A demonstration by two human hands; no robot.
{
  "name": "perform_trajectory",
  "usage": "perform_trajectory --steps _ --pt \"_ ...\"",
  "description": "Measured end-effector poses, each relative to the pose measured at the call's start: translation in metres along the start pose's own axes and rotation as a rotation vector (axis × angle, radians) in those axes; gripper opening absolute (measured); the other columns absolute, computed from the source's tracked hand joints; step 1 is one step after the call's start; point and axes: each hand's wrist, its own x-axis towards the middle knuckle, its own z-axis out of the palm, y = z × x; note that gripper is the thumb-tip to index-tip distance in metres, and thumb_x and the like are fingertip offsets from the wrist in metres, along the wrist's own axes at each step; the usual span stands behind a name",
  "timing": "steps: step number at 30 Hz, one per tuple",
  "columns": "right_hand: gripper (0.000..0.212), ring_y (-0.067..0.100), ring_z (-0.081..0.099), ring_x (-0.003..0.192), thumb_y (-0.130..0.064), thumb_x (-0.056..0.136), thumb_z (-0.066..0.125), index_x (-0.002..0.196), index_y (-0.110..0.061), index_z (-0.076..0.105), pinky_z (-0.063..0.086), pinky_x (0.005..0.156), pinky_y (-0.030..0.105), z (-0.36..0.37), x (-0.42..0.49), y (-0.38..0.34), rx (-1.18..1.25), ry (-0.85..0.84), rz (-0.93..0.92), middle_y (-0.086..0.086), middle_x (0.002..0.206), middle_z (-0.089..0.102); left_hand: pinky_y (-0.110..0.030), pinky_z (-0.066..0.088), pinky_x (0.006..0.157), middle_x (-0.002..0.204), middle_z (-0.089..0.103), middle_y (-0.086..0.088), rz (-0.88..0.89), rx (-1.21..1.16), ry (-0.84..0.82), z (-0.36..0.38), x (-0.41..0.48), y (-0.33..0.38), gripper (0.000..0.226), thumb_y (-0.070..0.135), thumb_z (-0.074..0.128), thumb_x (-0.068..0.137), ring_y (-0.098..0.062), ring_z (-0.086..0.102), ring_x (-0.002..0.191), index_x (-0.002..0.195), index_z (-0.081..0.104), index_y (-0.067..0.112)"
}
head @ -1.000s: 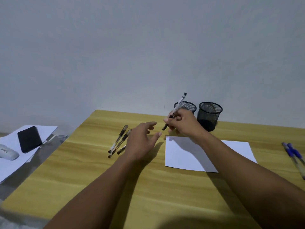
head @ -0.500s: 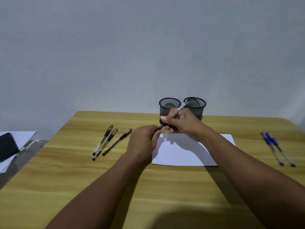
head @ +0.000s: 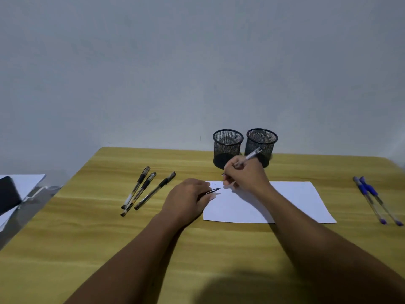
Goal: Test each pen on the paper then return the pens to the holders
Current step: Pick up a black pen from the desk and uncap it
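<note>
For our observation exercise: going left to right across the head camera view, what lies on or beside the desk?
Black phone → three black pens → left hand holding a pen cap → right hand writing with a pen → white paper → two blue pens.

table (head: 131,249): wood-grain top, yellowish, smooth, soft sheen
paper (head: 291,202): white sheet, matt
holders (head: 228,148): black wire mesh, matt, behind the paper
black pens (head: 142,189): clear glossy plastic barrels, left of the paper
blue pens (head: 372,200): clear plastic, right of it
</note>
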Motion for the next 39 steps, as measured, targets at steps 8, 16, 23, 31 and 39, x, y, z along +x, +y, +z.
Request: perform_trajectory --steps 8,16,23,31,39 --pt "0.005 0.029 0.063 0.060 0.006 0.082 0.069 0.077 0.004 0.069 0.057 0.061 0.039 0.008 -0.002 0.031 0.028 0.056 -0.033 0.032 0.071 0.065 -0.037 0.055 0.088 0.124 0.071 0.009 -0.023 0.016 -0.012 0.003 0.001 -0.001 0.041 0.053 0.053 0.093 -0.010 0.060 0.117 0.117 0.075 0.028" --pt "0.015 0.030 0.056 0.059 0.010 0.078 0.067 0.067 -0.002 0.068 0.050 0.060 0.040 0.009 0.002 0.039 0.123 -0.014 -0.033 0.029 0.065 0.057 -0.036 0.055 0.088 0.126 0.070 0.009 -0.031 0.025 -0.015 0.004 0.001 -0.001 0.039 0.051 0.055 0.094 -0.009 0.059 0.119 0.121 0.073 0.028" --pt "0.020 0.032 0.057 0.059 0.013 0.082 0.067 0.069 -0.002 0.068 0.050 0.062 0.043 0.012 0.002 0.038 0.145 0.022 -0.053 0.037 0.070 0.058 -0.038 0.055 0.089 0.125 0.071 0.009 -0.044 0.021 -0.022 0.005 0.002 -0.003 0.045 0.055 0.051 0.092 -0.009 0.060 0.119 0.121 0.073 0.029" --pt "0.017 0.032 0.059 0.057 0.005 0.075 0.070 0.065 -0.009 0.070 0.050 0.061 0.043 0.012 0.006 0.044 0.164 0.033 -0.040 0.026 0.064 0.061 -0.039 0.055 0.090 0.127 0.070 0.008 -0.051 0.016 -0.024 0.005 0.002 -0.003 0.040 0.051 0.056 0.093 -0.010 0.059 0.121 0.122 0.072 0.028" --pt "0.016 0.030 0.054 0.055 0.016 0.076 0.067 0.067 0.002 0.066 0.048 0.060 0.040 0.010 0.003 0.041 0.164 0.009 -0.045 0.022 0.060 0.057 -0.040 0.055 0.089 0.124 0.072 0.006 -0.052 0.019 -0.029 0.002 0.002 0.000 0.041 0.051 0.056 0.093 -0.013 0.061 0.118 0.121 0.073 0.026"
